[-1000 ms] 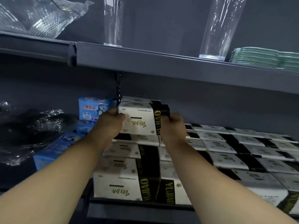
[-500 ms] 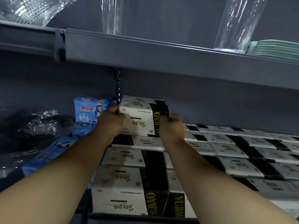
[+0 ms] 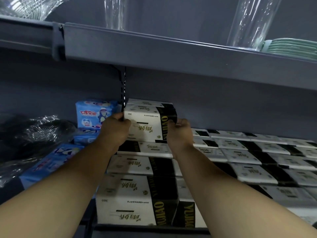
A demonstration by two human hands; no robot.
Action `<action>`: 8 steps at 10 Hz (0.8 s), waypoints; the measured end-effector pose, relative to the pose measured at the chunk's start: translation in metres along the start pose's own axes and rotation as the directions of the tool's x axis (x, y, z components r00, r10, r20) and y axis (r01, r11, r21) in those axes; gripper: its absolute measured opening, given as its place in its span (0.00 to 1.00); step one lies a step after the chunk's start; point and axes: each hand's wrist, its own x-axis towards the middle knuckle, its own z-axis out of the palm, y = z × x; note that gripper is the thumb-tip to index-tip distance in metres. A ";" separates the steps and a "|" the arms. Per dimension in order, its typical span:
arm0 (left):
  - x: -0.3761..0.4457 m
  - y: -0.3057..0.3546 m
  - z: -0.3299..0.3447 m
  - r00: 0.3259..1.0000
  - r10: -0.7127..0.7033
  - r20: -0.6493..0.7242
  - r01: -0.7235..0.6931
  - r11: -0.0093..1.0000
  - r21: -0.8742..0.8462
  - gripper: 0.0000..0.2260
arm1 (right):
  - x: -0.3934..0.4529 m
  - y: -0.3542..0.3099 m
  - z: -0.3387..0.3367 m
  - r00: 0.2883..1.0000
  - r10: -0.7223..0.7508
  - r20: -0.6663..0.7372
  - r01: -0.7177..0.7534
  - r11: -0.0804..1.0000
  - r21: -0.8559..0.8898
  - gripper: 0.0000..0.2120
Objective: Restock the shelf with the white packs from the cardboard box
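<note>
Both arms reach into the shelf [image 3: 188,234], and between the hands sits one white pack [image 3: 147,125] with a black band, raised on its edge at the back left corner of the stock. The left hand [image 3: 115,130] grips its left end with fingers curled round the edge; the right hand [image 3: 179,133] grips the black-banded right end the same way. The pack rests on top of the stacked white packs [image 3: 142,165] that run from below the fingers toward the front lip, and a second pack [image 3: 145,103] stands just behind it against the back wall.

To the right of the right hand, a lower layer of flat packs [image 3: 248,152] spreads across the shelf, well below the level of the held pack. Just left of the left hand stands a blue pack [image 3: 93,113] with a cartoon figure, nearly touching the knuckles, with more blue packs [image 3: 51,162] lying below and in front of it. Farther left is a dark bundle in crinkled clear plastic [image 3: 34,133].

Above the fingers the upper shelf [image 3: 171,52] juts forward, leaving only a modest gap over the held pack. On it stand clear glass vases [image 3: 252,21], and at the far right a stack of pale green plates [image 3: 291,47]. A slotted upright [image 3: 123,86] runs down the wall right behind the left fingertips.
</note>
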 end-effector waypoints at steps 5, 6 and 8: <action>-0.018 0.005 -0.005 0.998 -0.051 -0.045 0.050 0.999 -0.020 0.11 | -0.013 -0.001 -0.009 0.997 0.077 0.027 -0.079 0.993 0.082 0.08; -0.033 0.015 -0.004 0.997 -0.043 -0.061 0.042 0.999 -0.005 0.14 | -0.027 -0.007 -0.020 0.999 0.036 0.011 -0.037 0.995 0.094 0.12; -0.086 0.043 -0.002 0.997 -0.007 -0.080 0.004 0.999 -0.044 0.23 | -0.070 -0.027 -0.064 0.999 -0.011 0.030 0.004 0.973 0.230 0.07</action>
